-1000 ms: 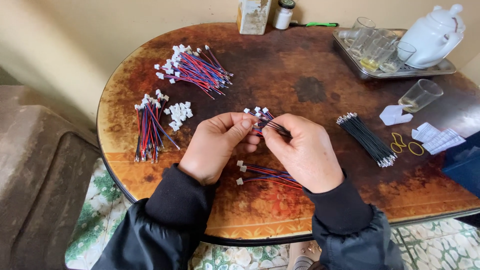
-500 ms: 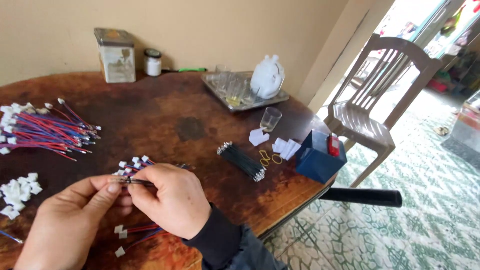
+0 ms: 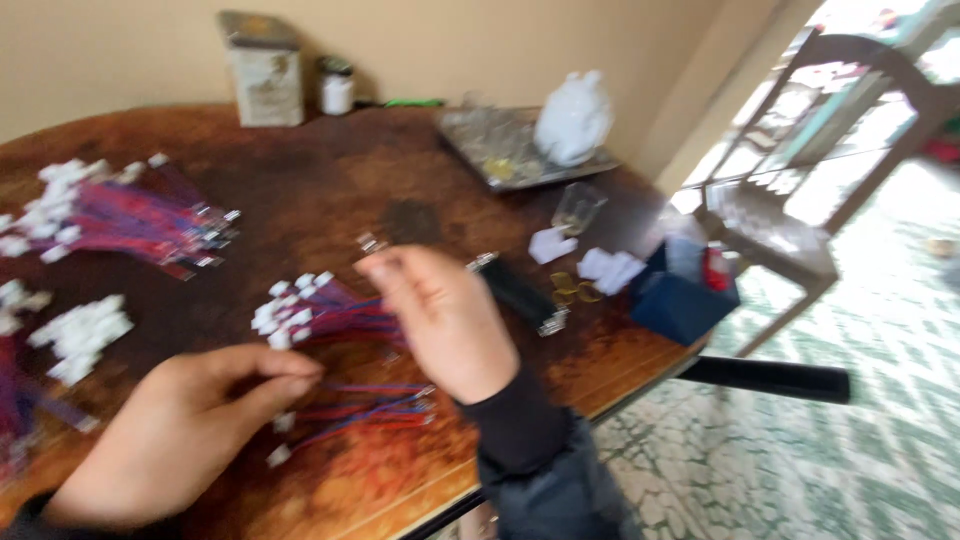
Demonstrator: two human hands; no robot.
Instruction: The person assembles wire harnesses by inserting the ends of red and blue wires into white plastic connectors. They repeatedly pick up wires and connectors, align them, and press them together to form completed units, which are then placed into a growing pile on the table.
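Note:
The picture is motion-blurred. My right hand [image 3: 445, 320] is raised over the round wooden table [image 3: 330, 180], fingers curled, with what looks like a thin wire [image 3: 371, 244] with metal tips sticking up from its fingertips. A bundle of red and blue wires with white connectors [image 3: 310, 315] lies just left of it. My left hand [image 3: 190, 430] rests low at the near edge, thumb and fingertips pinched together, nothing visible in them. Loose red and blue wires [image 3: 370, 405] lie between the two hands.
A larger wire bundle [image 3: 130, 215] and a pile of white connectors [image 3: 85, 335] lie left. A black bundle [image 3: 525, 295], a glass [image 3: 577, 205], white scraps [image 3: 612, 268] and a blue box [image 3: 680, 295] sit right. A tin [image 3: 262, 70], jar [image 3: 337, 90], tray [image 3: 470, 140] with teapot [image 3: 573, 118] stand behind; a chair [image 3: 790, 220] stands beyond.
My hands have come apart: the right one rose and moved right, the left one dropped toward the near edge. The view stays turned right, toward the chair.

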